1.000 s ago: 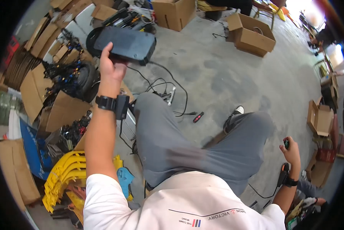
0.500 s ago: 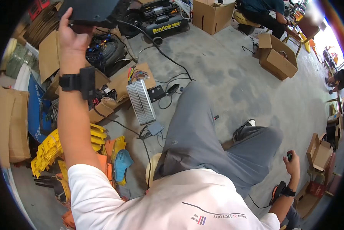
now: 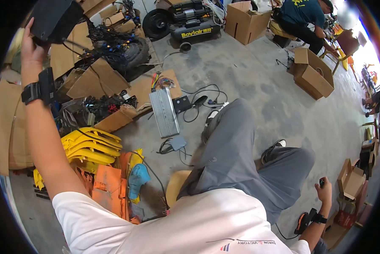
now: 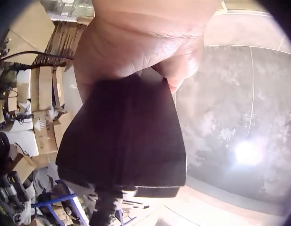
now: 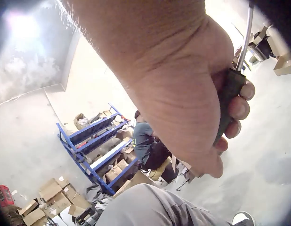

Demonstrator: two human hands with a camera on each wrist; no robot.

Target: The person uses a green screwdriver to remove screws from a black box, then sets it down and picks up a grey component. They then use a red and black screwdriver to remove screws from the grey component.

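Note:
My left hand (image 3: 32, 55) is stretched out to the far left, gripping a black box-shaped device (image 3: 56, 21) with a cable running from its end. In the left wrist view the dark device (image 4: 126, 136) fills the middle below the palm, and most of the fingers are hidden behind it. Low at the right side, my right hand (image 3: 324, 192) holds a screwdriver. The right wrist view shows its dark handle (image 5: 229, 99) wrapped by curled fingers, with the metal shaft (image 5: 246, 40) pointing upward.
A silver finned controller box (image 3: 164, 112) with coloured wires lies on the floor. Yellow plastic parts (image 3: 90, 146), orange parts (image 3: 107, 188) and cartons crowd the left. An air compressor (image 3: 194, 27) stands at the back, near an open carton (image 3: 313, 74) and a seated person (image 3: 302, 17).
My left hand has carried the black device left and up, partly out at the head view's edge. The head view has turned left. My right hand keeps its hold down at my side.

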